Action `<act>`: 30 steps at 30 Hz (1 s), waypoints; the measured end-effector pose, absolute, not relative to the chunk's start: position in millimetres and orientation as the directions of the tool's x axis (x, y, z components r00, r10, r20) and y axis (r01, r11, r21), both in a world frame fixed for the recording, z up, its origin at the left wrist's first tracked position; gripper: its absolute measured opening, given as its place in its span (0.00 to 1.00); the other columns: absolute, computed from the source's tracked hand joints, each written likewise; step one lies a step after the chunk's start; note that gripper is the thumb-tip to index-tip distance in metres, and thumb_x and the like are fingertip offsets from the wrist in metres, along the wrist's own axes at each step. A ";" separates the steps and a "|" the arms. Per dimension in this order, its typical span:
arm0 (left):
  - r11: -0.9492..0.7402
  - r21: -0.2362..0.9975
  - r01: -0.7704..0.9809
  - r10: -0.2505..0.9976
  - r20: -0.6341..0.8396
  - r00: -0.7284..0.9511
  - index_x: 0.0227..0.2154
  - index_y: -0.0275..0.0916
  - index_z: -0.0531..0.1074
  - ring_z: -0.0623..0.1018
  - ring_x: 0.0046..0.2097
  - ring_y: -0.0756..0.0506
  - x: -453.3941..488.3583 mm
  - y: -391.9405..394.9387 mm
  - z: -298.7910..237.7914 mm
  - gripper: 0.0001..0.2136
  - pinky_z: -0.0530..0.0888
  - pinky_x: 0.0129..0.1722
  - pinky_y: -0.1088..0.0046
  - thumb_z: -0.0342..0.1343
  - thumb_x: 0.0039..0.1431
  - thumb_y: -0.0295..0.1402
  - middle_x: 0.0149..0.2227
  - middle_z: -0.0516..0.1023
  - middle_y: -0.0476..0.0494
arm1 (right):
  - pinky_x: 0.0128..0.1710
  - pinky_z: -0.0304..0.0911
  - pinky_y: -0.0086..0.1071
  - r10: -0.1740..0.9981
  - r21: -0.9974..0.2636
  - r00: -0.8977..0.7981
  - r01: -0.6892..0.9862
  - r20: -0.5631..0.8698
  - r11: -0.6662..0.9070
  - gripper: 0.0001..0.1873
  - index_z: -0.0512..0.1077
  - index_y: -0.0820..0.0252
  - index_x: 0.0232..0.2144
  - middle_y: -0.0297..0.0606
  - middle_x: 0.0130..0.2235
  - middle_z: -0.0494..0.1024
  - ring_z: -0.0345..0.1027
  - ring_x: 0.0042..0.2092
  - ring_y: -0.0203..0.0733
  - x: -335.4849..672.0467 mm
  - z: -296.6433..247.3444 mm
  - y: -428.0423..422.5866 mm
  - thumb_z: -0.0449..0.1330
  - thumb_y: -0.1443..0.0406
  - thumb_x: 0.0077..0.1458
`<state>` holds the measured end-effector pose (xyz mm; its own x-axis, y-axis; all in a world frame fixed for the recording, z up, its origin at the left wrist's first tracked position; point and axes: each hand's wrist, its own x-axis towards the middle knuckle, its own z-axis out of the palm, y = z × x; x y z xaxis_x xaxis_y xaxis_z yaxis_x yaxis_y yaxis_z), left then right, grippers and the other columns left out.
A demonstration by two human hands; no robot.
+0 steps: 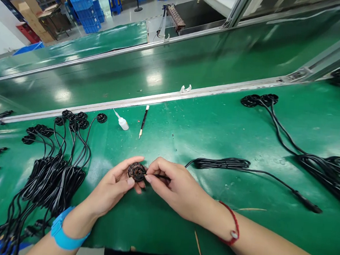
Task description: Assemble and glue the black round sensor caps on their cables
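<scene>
My left hand (115, 186) pinches a small round black disc part (136, 171) just above the green bench (186, 144), near its front edge. My right hand (172, 186) is closed on the thin black cable (163, 177) where it joins the disc, fingertips touching the part. That cable runs right to a coiled bundle (223, 163) and ends in a black plug (308, 203). A blue band sits on my left wrist, a red cord on my right.
A heap of coiled black cables with disc ends (55, 169) lies at the left. More such cables (326, 167) lie at the right. A small white glue bottle (122, 122) and a thin black-handled tool (143, 120) rest near the metal rail (160, 99).
</scene>
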<state>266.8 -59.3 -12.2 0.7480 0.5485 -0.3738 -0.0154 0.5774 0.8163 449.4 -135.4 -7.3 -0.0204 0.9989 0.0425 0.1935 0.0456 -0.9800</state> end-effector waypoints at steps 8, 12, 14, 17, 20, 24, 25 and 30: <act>0.540 0.841 0.045 0.528 -0.380 0.759 0.54 0.44 0.71 0.75 0.34 0.49 265.8 -59.0 -13.0 0.21 0.71 0.36 0.74 0.63 0.57 0.35 0.34 0.77 0.44 | 0.24 0.56 0.25 1.000 -0.994 -0.007 0.108 0.024 0.024 0.07 0.64 0.57 0.27 0.28 0.25 0.73 0.65 0.26 0.31 449.5 -7.6 -135.2 0.54 0.68 0.59; 0.529 0.846 0.061 0.513 -0.376 0.772 0.54 0.43 0.71 0.74 0.33 0.49 264.4 -59.3 -14.7 0.22 0.70 0.34 0.74 0.62 0.57 0.37 0.33 0.77 0.44 | 0.23 0.54 0.25 0.999 -0.989 0.015 0.141 0.040 0.038 0.07 0.63 0.57 0.27 0.27 0.24 0.71 0.62 0.25 0.31 449.0 -8.2 -135.1 0.54 0.68 0.58; 0.522 0.850 0.067 0.508 -0.373 0.777 0.55 0.43 0.71 0.74 0.33 0.49 263.9 -59.1 -15.2 0.22 0.70 0.34 0.74 0.61 0.57 0.38 0.33 0.77 0.44 | 0.24 0.55 0.25 0.999 -0.982 0.020 0.181 0.049 0.045 0.07 0.64 0.57 0.27 0.28 0.24 0.70 0.62 0.25 0.32 449.0 -9.2 -135.0 0.55 0.68 0.58; 0.509 0.856 0.088 0.500 -0.378 0.779 0.55 0.43 0.71 0.74 0.33 0.49 263.6 -58.3 -15.5 0.22 0.70 0.35 0.74 0.62 0.57 0.39 0.33 0.77 0.44 | 0.25 0.55 0.26 0.997 -0.958 0.030 0.281 0.076 0.065 0.07 0.65 0.56 0.28 0.27 0.25 0.70 0.62 0.25 0.32 449.6 -10.3 -135.3 0.56 0.69 0.58; 0.505 0.857 0.100 0.494 -0.382 0.781 0.54 0.42 0.71 0.74 0.33 0.49 264.0 -57.4 -16.0 0.23 0.70 0.34 0.73 0.62 0.56 0.40 0.34 0.77 0.43 | 0.25 0.56 0.26 0.994 -0.933 0.030 0.350 0.105 0.088 0.06 0.65 0.56 0.28 0.27 0.25 0.71 0.62 0.24 0.32 450.0 -9.8 -136.2 0.57 0.69 0.58; 0.516 0.851 0.097 0.484 -0.384 0.787 0.54 0.42 0.71 0.74 0.32 0.48 263.7 -57.8 -17.2 0.23 0.71 0.33 0.73 0.63 0.56 0.40 0.34 0.77 0.42 | 0.23 0.57 0.25 0.998 -0.960 0.027 0.277 0.063 0.053 0.07 0.63 0.56 0.29 0.26 0.23 0.71 0.64 0.23 0.32 447.6 -8.0 -137.2 0.56 0.69 0.59; 0.518 0.850 0.092 0.485 -0.381 0.787 0.54 0.42 0.71 0.75 0.33 0.48 263.5 -58.2 -17.5 0.22 0.71 0.33 0.73 0.63 0.56 0.39 0.34 0.77 0.42 | 0.23 0.57 0.25 0.999 -0.971 0.025 0.235 0.040 0.033 0.07 0.62 0.55 0.29 0.26 0.23 0.72 0.64 0.22 0.32 446.4 -7.8 -137.5 0.55 0.69 0.59; 0.532 0.845 0.055 0.488 -0.359 0.796 0.54 0.44 0.72 0.75 0.33 0.48 263.2 -60.5 -17.9 0.22 0.71 0.33 0.74 0.63 0.56 0.37 0.35 0.77 0.44 | 0.23 0.60 0.24 0.997 -0.997 0.004 0.007 -0.079 -0.079 0.07 0.61 0.55 0.28 0.28 0.24 0.74 0.69 0.25 0.33 441.2 -8.2 -137.9 0.54 0.68 0.59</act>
